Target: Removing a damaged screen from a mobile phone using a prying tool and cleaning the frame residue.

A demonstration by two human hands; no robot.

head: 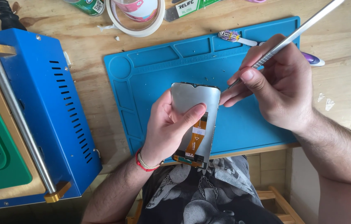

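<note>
The blue work mat (150,79) in the middle of the frame lies mostly bare on its left half and along its lower right, giving open room there. The blue machine (55,108) blocks the whole left side of the desk (88,49). Along the top edge a tape roll (136,23) and a toothbrush (242,39) crowd the way. The phone screen panel (196,120) and metal pry tool (291,37) fill the centre and upper right.

My left grip (169,126) holds the phone screen panel (195,120) over the mat (150,74) on the tabletop (88,66). My right grip (275,85), at three o'clock, sets the metal tool (296,33) against the panel's edge. The machine (34,112) sits at nine, the tape roll (136,18) at twelve, the toothbrush (242,39) at one.
</note>
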